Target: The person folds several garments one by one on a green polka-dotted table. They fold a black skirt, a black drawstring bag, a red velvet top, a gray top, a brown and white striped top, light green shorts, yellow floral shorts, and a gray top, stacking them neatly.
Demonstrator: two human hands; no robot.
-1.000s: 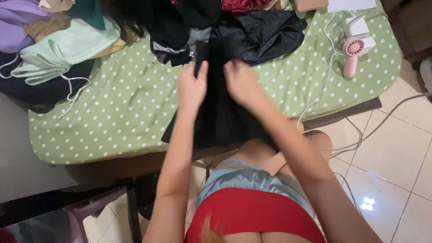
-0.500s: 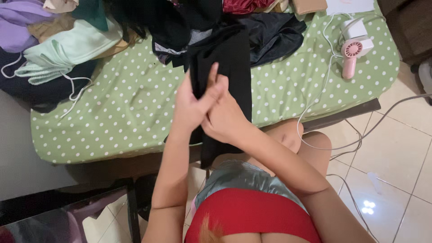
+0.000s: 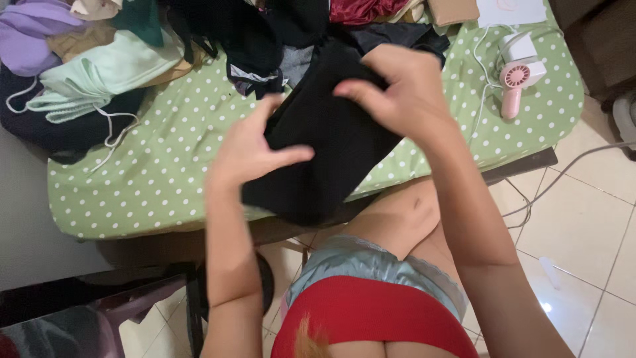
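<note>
A black garment (image 3: pixel 324 146) is lifted above the near edge of the green polka-dot table (image 3: pixel 165 172), folded into a thick bundle that hangs over the edge. My left hand (image 3: pixel 252 149) grips its left side, thumb pressed across the cloth. My right hand (image 3: pixel 397 89) pinches its upper right part, fingers curled into the fabric. The garment's lower end droops toward my lap.
A pile of clothes lies along the table's far side: mint-green (image 3: pixel 99 76), purple (image 3: pixel 30 33), dark red (image 3: pixel 361 8) and more black pieces (image 3: pixel 245 33). A pink hand-held fan (image 3: pixel 517 83) with white cables sits at the right. A tiled floor (image 3: pixel 583 225) lies to the right.
The hands were together at the garment's middle half a second ago. Now they have spread apart, the right one up and right, the left one down and left, with the cloth bunched wider between them.
</note>
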